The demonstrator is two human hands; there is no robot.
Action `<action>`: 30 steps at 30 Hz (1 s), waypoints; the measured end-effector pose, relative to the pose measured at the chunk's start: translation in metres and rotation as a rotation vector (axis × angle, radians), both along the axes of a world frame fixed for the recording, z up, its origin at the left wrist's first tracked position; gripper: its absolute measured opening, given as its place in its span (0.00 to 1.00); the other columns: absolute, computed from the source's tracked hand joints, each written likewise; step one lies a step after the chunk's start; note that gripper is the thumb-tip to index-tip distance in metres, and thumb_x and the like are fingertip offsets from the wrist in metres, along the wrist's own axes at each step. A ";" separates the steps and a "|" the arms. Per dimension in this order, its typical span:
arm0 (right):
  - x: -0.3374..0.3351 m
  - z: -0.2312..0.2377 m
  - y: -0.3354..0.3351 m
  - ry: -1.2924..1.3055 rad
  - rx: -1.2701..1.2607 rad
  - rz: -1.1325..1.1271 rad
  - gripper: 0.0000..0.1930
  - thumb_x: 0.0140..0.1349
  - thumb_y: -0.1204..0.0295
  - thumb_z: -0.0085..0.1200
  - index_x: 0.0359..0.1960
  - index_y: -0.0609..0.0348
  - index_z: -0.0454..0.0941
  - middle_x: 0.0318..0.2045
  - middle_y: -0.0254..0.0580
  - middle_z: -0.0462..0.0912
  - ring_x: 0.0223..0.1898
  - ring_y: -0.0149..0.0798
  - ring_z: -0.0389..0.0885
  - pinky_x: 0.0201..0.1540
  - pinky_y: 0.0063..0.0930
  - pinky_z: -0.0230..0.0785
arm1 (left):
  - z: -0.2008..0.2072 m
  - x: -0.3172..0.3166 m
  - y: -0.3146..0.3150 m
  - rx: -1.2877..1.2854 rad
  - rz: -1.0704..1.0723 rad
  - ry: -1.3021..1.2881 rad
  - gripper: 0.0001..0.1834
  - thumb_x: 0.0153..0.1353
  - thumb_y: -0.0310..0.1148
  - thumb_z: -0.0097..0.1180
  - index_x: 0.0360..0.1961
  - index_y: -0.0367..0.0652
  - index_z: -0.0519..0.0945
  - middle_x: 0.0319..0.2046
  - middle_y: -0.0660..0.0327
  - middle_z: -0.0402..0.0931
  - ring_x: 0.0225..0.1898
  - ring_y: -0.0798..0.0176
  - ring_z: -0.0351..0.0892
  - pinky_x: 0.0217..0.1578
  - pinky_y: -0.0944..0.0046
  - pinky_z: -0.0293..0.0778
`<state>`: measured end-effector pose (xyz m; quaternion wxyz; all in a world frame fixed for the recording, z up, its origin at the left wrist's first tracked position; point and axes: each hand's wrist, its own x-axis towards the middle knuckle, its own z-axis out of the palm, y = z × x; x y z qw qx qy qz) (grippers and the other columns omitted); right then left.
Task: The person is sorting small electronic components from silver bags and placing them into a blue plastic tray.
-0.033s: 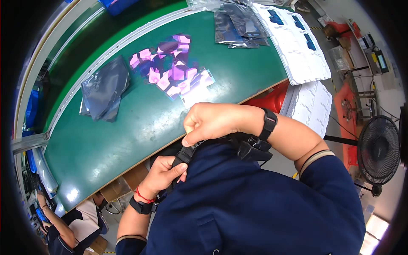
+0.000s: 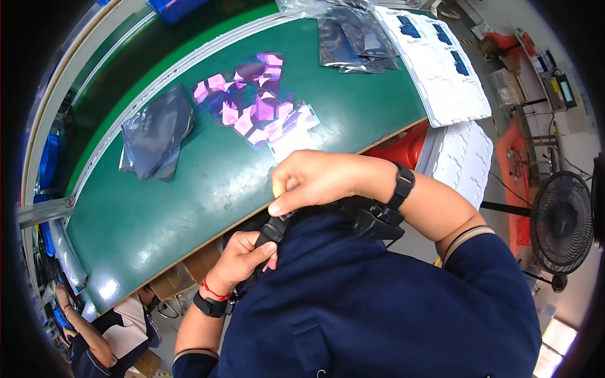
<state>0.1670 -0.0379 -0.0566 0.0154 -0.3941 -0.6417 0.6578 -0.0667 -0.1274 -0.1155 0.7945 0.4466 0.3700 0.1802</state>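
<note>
The right hand [image 2: 314, 181] is shifting slightly, pinching one flat, black, plastic-buckled strap [image 2: 271, 232]; below and left of it, the left hand [image 2: 241, 257] is also pinching that strap.

We see a black strap [image 2: 271, 233], a navy shirt [image 2: 378, 302] with tan sleeve bands [image 2: 467, 240], a green table [image 2: 220, 189], patchy pink-and-violet films [image 2: 265, 110] farther off, smoky grey bags [image 2: 154, 135] at left, and a white tray [image 2: 435, 88] at far right.
</note>
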 end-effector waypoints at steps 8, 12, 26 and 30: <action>0.068 0.023 0.012 0.590 0.012 -0.938 0.24 0.68 0.50 0.43 0.30 0.62 0.74 0.17 0.30 0.66 0.12 0.21 0.62 0.14 0.15 0.51 | -0.003 -0.002 0.003 0.024 -0.098 -0.030 0.08 0.65 0.29 0.51 0.43 0.40 0.68 0.21 0.66 0.70 0.20 0.76 0.66 0.22 0.76 0.63; 0.062 0.028 0.018 0.701 0.057 -0.928 0.21 0.69 0.54 0.42 0.29 0.61 0.73 0.19 0.32 0.67 0.14 0.25 0.64 0.17 0.17 0.55 | -0.007 0.009 0.003 -0.059 -0.052 0.059 0.04 0.67 0.29 0.48 0.39 0.42 0.68 0.20 0.67 0.69 0.19 0.76 0.64 0.21 0.76 0.61; -0.028 -0.025 -0.028 0.858 -0.063 -0.734 0.22 0.71 0.56 0.38 0.27 0.61 0.70 0.22 0.30 0.65 0.22 0.23 0.60 0.26 0.16 0.55 | -0.006 0.025 0.008 -0.023 0.090 -0.414 0.30 0.65 0.46 0.52 0.60 0.38 0.61 0.54 0.59 0.67 0.47 0.69 0.70 0.50 0.65 0.67; -0.026 -0.029 -0.027 0.656 0.047 -0.452 0.19 0.70 0.57 0.42 0.28 0.60 0.72 0.22 0.26 0.67 0.24 0.19 0.62 0.27 0.16 0.56 | -0.002 0.024 0.014 -0.093 0.130 -0.331 0.16 0.68 0.41 0.49 0.46 0.39 0.71 0.38 0.59 0.77 0.35 0.71 0.74 0.39 0.68 0.73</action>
